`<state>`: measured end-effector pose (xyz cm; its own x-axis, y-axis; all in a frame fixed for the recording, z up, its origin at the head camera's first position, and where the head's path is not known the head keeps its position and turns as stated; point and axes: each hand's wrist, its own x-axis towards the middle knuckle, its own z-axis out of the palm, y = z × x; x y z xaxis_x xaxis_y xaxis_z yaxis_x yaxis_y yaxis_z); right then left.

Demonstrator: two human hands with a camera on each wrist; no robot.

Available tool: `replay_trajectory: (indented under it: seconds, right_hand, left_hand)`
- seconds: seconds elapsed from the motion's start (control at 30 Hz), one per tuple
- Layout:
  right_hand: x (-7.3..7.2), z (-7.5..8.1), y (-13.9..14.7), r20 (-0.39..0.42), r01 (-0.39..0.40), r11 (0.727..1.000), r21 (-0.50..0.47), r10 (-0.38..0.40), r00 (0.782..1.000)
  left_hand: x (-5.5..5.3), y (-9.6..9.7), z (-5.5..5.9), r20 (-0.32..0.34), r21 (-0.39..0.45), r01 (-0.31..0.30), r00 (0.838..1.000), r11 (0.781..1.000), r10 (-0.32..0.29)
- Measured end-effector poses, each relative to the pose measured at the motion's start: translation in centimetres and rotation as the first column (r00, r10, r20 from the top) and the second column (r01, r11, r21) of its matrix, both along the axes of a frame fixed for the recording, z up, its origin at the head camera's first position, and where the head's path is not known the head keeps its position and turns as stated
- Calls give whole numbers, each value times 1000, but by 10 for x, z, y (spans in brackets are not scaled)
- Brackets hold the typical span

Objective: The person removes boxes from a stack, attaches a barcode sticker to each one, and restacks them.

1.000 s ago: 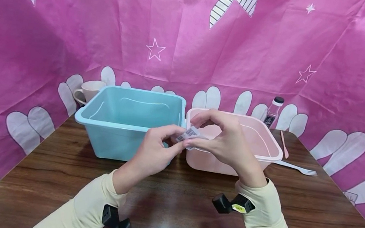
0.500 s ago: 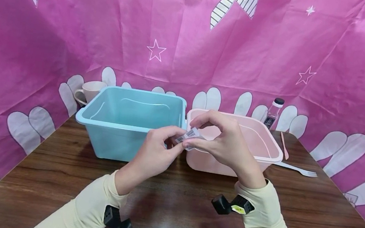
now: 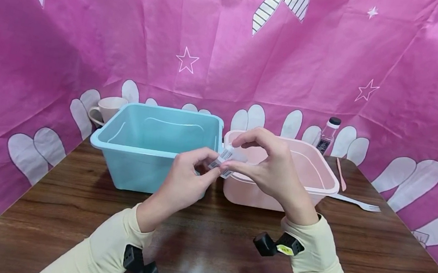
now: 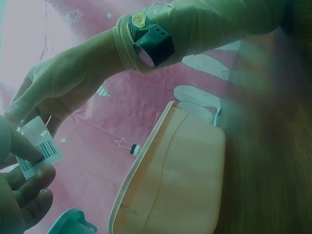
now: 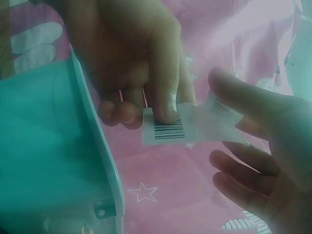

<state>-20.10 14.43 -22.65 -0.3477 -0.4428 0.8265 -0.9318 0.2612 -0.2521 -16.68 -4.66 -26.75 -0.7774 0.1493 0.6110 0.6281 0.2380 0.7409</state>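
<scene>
My left hand (image 3: 186,176) pinches a small whitish barcode label (image 3: 222,157) between thumb and fingers. On the label's other side, my right hand (image 3: 276,172) holds an edge, its index finger arched above the thumb. The right wrist view shows the label (image 5: 168,134) stretched between both hands, the left thumb lying over the printed bars. Near the right thumb, a second barcode shows on a bent, translucent part. Both hands are raised in front of the gap between a blue basin (image 3: 132,166) and a pink basin (image 3: 264,200).
Behind the blue basin on the left stands a light mug (image 3: 110,106). A clear bottle with a black cap (image 3: 325,139) is behind the pink basin. To its right lie a slim pink utensil (image 3: 341,173) and a white fork (image 3: 359,204) on the dark wooden table (image 3: 203,254).
My right index finger has lifted slightly and spread from the thumb, so more of the label shows. The left hand has barely moved, and the basins stay put.
</scene>
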Motion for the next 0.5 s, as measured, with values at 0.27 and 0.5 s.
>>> replay_trajectory:
  seconds: [0.27, 0.5]
  right_hand:
    - [-1, 1, -2, -24, -8, 999, -34, 7, 1000]
    - [-1, 1, -2, -27, 13, 998, -56, -15, 1000]
  left_hand:
    - [0, 0, 1, -11, 42, -10, 1000, 999, 11]
    - [-1, -1, 1, -15, 76, -21, 1000, 997, 22]
